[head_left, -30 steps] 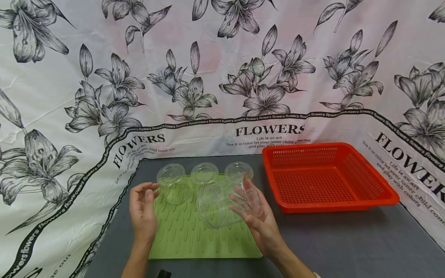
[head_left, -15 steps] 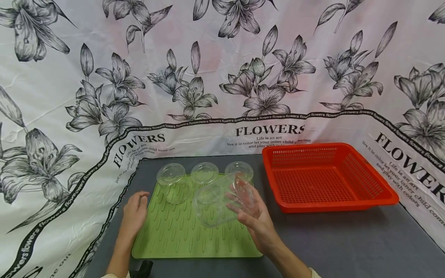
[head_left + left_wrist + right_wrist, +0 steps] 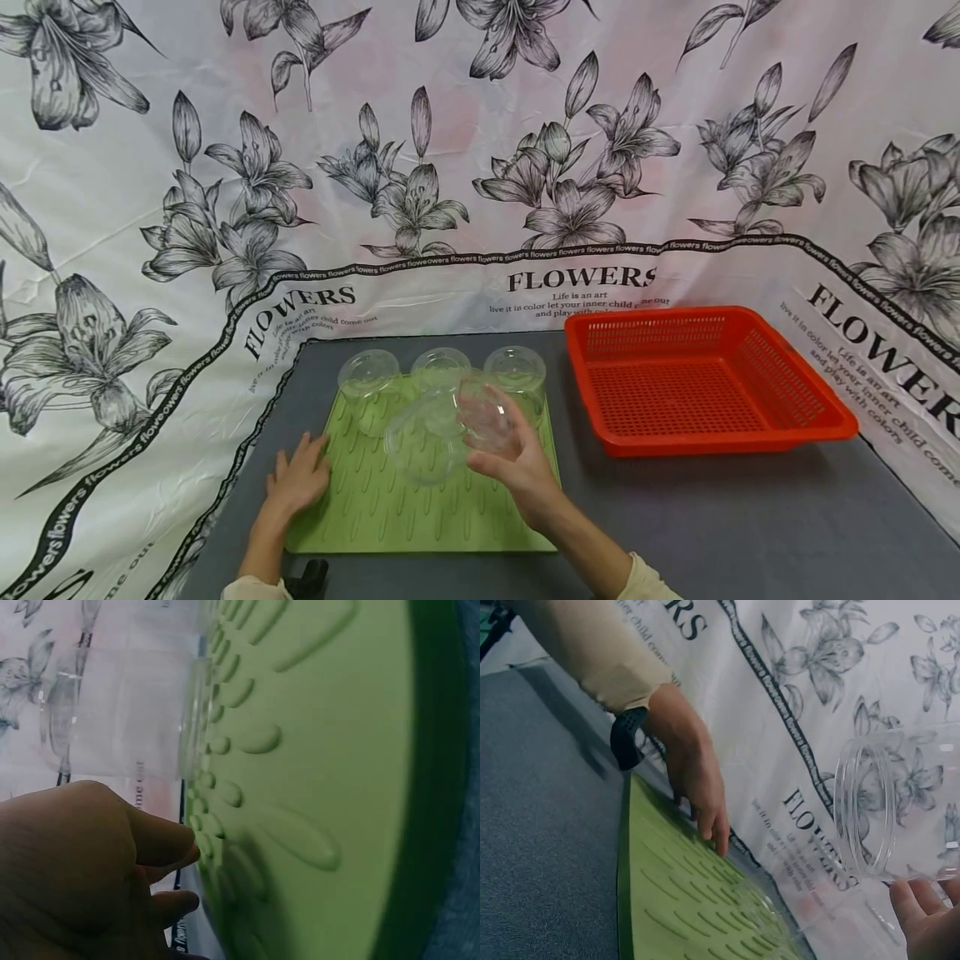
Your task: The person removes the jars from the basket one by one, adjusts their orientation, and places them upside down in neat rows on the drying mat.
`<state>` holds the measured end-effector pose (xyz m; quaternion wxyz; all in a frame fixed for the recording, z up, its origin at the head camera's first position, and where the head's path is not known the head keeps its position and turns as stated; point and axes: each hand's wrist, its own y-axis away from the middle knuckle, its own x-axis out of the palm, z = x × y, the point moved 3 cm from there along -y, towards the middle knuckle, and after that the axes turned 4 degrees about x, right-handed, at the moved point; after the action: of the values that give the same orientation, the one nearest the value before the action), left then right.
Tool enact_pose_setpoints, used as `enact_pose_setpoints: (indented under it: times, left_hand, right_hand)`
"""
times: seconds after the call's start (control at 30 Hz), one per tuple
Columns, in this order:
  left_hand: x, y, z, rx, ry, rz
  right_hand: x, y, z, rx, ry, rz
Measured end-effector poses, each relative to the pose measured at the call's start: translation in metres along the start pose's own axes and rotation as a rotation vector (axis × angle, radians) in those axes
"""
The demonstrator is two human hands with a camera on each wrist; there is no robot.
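Note:
My right hand (image 3: 521, 471) grips a clear plastic jar (image 3: 422, 446) at its closed end, holding it tilted over the green ridged mat (image 3: 420, 525). In the right wrist view the ringed mouth of this jar (image 3: 866, 810) faces left, away from my fingertips (image 3: 909, 904). Fingers spread, my left hand (image 3: 298, 475) lies at the mat's left edge; the left wrist view has its thumb close beside the ridges. Three more clear jars stand in a row along the mat's far side: a left jar (image 3: 369, 375), a middle jar (image 3: 441, 367) and a right jar (image 3: 516, 367).
A red perforated basket (image 3: 720, 446) stands at the back right of the grey table (image 3: 712, 525). Behind everything hangs a white sheet (image 3: 420, 300) printed with flowers and lettering. A black strap (image 3: 628, 739) circles my left wrist.
My left hand has dropped down and left from its raised place to the mat's edge, its fingers now spread. The right hand has shifted left with the jar, turning its mouth further downward.

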<state>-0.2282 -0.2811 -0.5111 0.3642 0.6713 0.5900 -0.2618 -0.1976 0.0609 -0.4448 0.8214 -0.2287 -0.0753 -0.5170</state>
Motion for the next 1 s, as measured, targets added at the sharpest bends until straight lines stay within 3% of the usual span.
enact_pose_setpoints:
  times: [0.13,0.37,0.67,1.0]
  left_hand:
    - [0.003,-0.001,0.007,-0.009,-0.002,0.013]
    - [0.005,-0.001,0.01,-0.011,0.008,0.017]
    - [0.005,-0.002,0.011,-0.008,0.044,0.027]
    - [0.005,-0.002,0.013,-0.016,0.07,0.019]
  right_hand:
    - [0.008,-0.007,-0.006,0.057,0.097,-0.025]
    - [0.022,-0.02,-0.021,0.115,0.315,0.003]
    - [0.038,-0.034,-0.046,0.277,0.528,0.002]
    - [0.058,-0.057,-0.065,0.241,0.67,0.081]
